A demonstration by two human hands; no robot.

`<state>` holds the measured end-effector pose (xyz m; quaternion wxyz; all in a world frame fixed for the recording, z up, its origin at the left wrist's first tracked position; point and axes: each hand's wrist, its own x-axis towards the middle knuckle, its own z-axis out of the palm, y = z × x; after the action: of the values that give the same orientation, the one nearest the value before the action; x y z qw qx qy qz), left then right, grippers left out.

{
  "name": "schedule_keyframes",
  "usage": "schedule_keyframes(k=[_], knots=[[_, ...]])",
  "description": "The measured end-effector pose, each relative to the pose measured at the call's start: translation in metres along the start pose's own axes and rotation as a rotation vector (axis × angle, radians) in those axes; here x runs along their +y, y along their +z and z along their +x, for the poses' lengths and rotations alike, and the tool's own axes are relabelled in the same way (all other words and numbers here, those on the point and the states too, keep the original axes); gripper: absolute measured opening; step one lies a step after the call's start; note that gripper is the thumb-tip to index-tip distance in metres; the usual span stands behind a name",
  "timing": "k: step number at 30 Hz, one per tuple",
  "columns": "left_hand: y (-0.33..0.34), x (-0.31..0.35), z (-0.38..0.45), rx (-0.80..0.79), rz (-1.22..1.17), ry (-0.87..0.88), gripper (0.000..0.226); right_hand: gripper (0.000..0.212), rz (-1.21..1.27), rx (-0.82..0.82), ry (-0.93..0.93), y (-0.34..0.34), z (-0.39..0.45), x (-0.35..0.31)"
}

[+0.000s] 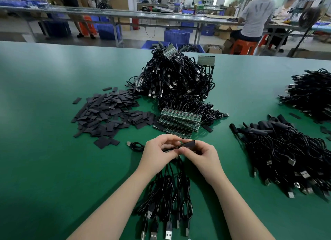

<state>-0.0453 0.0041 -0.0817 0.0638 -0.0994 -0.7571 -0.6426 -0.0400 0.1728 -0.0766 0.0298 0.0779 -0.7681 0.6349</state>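
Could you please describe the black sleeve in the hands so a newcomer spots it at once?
On the green table, two hands meet near the front, the left hand gripping cables. The right hand pinches the sleeve, a short black piece; unlike the heap of sleeves at left, it is held up.

Left hand (157,151) and right hand (201,155) meet ahead, fingers curled in pinching grips.

Bright, even overhead light, pale sheen on the green tabletop (53,114) at left, soft shadows under the forearms, wide-angle bending at edges, background workers blurred, perhaps from motion
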Motion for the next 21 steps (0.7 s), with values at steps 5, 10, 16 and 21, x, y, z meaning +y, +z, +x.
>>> schedule_keyframes(k=[5, 10, 16, 21], knots=[[0.0015, 0.0011, -0.0005, 0.017, 0.092, 0.065, 0.033, 0.019, 0.025, 0.055, 0.002, -0.0009, -0.0006, -0.0007], [0.0012, -0.0012, -0.003, -0.045, 0.2, 0.177, 0.041, 0.017, 0.052, 0.05, 0.019, -0.0015, -0.0009, -0.0013], [-0.0039, -0.0028, -0.0059, 0.087, 0.459, 0.119, 0.025, 0.021, 0.053, 0.021, 0.056, -0.0024, -0.0004, -0.0015], [0.0, -0.0018, -0.0067, 0.087, 0.393, 0.089, 0.018, 0.018, 0.084, 0.05, 0.05, -0.0021, 0.0005, -0.0003]])
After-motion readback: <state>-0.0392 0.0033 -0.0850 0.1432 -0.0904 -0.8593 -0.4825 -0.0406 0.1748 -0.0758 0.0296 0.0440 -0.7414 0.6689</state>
